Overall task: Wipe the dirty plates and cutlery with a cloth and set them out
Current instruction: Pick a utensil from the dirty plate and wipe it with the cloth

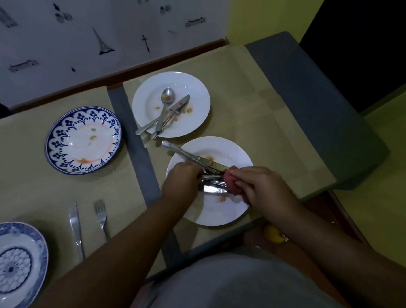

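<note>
Cutlery-wiping is the step in hand. Over the near plate (223,213), the left hand (180,180) grips a cutlery bundle (212,187) by one end, and the right hand (261,186) clenches a pink cloth (231,183) round the other. Next, likely, draw the cloth along, then lay the pieces left of this plate, by the set knife (75,227) and fork (101,216). A loose knife (188,155) crosses the plate's far side. Beyond sits a soiled far plate (194,84), and to the left a smeared blue plate (57,144).

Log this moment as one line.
step: wiping cutlery | left hand: grips cutlery over near white plate | right hand: holds pink cloth on it | far white plate: dirty
</note>
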The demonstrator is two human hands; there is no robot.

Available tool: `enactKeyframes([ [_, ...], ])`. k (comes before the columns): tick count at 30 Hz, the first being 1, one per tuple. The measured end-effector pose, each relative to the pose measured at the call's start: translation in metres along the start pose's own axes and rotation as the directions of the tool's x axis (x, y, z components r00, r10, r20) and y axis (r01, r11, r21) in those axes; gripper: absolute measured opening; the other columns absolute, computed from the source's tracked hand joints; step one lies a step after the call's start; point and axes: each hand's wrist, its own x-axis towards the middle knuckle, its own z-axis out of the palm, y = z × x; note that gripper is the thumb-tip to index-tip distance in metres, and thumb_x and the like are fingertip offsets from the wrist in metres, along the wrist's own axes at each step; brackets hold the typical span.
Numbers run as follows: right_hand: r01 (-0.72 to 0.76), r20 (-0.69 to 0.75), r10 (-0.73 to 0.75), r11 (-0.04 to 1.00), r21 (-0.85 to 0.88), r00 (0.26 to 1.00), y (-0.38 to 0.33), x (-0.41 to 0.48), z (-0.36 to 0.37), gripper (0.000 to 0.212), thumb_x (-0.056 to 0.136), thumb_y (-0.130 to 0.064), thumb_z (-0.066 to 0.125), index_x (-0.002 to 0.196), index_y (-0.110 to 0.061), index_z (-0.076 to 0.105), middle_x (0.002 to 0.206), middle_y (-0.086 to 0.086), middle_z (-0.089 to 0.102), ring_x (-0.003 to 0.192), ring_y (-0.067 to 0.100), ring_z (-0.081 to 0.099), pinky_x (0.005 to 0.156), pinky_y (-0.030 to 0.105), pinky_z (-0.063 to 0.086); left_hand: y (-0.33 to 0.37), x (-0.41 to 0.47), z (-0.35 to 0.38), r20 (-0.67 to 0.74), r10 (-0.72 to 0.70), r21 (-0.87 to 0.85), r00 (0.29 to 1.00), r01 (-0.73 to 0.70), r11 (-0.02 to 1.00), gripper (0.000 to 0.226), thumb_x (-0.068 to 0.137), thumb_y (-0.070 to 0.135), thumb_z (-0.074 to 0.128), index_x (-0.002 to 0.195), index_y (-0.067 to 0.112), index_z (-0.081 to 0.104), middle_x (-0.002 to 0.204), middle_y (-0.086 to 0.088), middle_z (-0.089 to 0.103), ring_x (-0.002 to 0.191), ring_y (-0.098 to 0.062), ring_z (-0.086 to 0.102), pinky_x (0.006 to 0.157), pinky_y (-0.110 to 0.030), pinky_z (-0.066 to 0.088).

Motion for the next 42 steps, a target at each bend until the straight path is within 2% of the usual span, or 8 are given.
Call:
enactKeyframes([
  [6, -0.028, -0.054, 0.027, 1.000, -0.012, 0.998, 0.005, 0.004, -0.001, 0.022, 0.086, -0.001, 0.066, 0.102, -0.013, 0.075, 0.090, 0.002, 0.072, 0.083, 0.016, 0.062, 0.073, 0.030, 0.050, 0.000, 0.007, -0.013, 0.083, -0.073, 0.009, 0.994, 0.073, 0.997, 0.019, 0.091, 0.018, 0.072, 0.109, 0.021, 0.078, 0.106, -0.001, 0.076, 0.098, -0.016, 0.066, 0.087, -0.028, 0.052],
  [13, -0.087, -0.135, 0.088, 0.996, 0.016, 0.987, -0.001, 0.010, 0.001, 0.025, 0.084, -0.009, 0.070, 0.104, -0.025, 0.073, 0.096, -0.010, 0.072, 0.088, 0.007, 0.062, 0.079, 0.018, 0.048, -0.004, -0.017, -0.033, 0.264, -0.247, -0.308, 0.933, 0.324, 0.895, 0.024, 0.101, 0.019, 0.060, 0.121, 0.022, 0.072, 0.107, 0.006, 0.069, 0.090, -0.003, 0.060, 0.068, -0.012, 0.039],
  [17, -0.075, -0.159, 0.076, 0.997, 0.015, 0.984, -0.019, 0.015, 0.009, 0.028, 0.081, -0.014, 0.075, 0.105, -0.028, 0.071, 0.097, -0.012, 0.070, 0.091, 0.006, 0.060, 0.079, 0.017, 0.048, -0.002, -0.052, -0.037, 0.330, -0.387, -0.545, 0.861, 0.509, 0.667, 0.024, 0.102, 0.017, 0.056, 0.119, 0.021, 0.073, 0.108, 0.002, 0.067, 0.095, -0.010, 0.058, 0.071, -0.019, 0.046],
  [22, 0.061, -0.104, -0.068, 0.996, -0.071, 0.992, -0.049, 0.022, 0.025, 0.022, 0.081, -0.009, 0.074, 0.096, -0.024, 0.074, 0.095, -0.007, 0.072, 0.086, 0.005, 0.051, 0.079, 0.007, 0.034, 0.005, -0.084, -0.047, 0.548, -0.333, -0.765, 0.767, 0.621, 0.171, 0.025, 0.100, 0.006, 0.058, 0.102, 0.015, 0.082, 0.099, -0.006, 0.072, 0.090, -0.019, 0.062, 0.071, -0.025, 0.056],
  [27, 0.292, 0.122, -0.276, 0.947, -0.132, 0.953, -0.072, 0.008, 0.048, 0.019, 0.081, -0.009, 0.071, 0.097, -0.020, 0.074, 0.097, -0.002, 0.071, 0.090, 0.018, 0.061, 0.086, 0.027, 0.050, -0.006, -0.105, -0.052, 0.534, -0.307, -0.772, 0.788, 0.603, 0.203, 0.029, 0.101, 0.002, 0.055, 0.104, 0.013, 0.081, 0.094, -0.003, 0.077, 0.080, -0.013, 0.064, 0.063, -0.018, 0.053],
  [33, 0.183, 0.016, -0.183, 0.972, -0.150, 0.983, -0.075, 0.020, 0.056, 0.020, 0.085, -0.008, 0.067, 0.098, -0.022, 0.074, 0.096, -0.005, 0.073, 0.094, 0.016, 0.061, 0.087, 0.025, 0.046, -0.019, -0.122, -0.051, 0.550, -0.281, -0.812, 0.786, 0.582, 0.042, 0.031, 0.099, -0.005, 0.051, 0.100, 0.007, 0.080, 0.068, -0.003, 0.071, 0.054, -0.007, 0.059, 0.053, -0.020, 0.049],
  [36, 0.297, 0.074, -0.289, 0.944, -0.144, 0.955, -0.084, 0.013, 0.061, 0.022, 0.083, -0.006, 0.069, 0.099, -0.020, 0.074, 0.100, -0.004, 0.073, 0.095, 0.015, 0.061, 0.089, 0.025, 0.046, -0.028, -0.126, -0.052, 0.556, -0.300, -0.811, 0.775, 0.585, 0.012, 0.036, 0.100, -0.006, 0.050, 0.096, 0.010, 0.082, 0.075, -0.003, 0.074, 0.060, -0.007, 0.064, 0.057, -0.019, 0.052],
  [42, 0.095, -0.043, -0.101, 0.987, -0.132, 0.994, -0.078, 0.038, 0.037, 0.021, 0.087, -0.009, 0.065, 0.101, -0.022, 0.076, 0.095, -0.004, 0.074, 0.089, 0.017, 0.063, 0.084, 0.031, 0.052, -0.031, -0.128, -0.053, 0.558, -0.340, -0.790, 0.757, 0.610, 0.059, 0.035, 0.098, -0.003, 0.051, 0.098, 0.014, 0.082, 0.084, -0.001, 0.076, 0.076, -0.013, 0.063, 0.061, -0.022, 0.052],
])
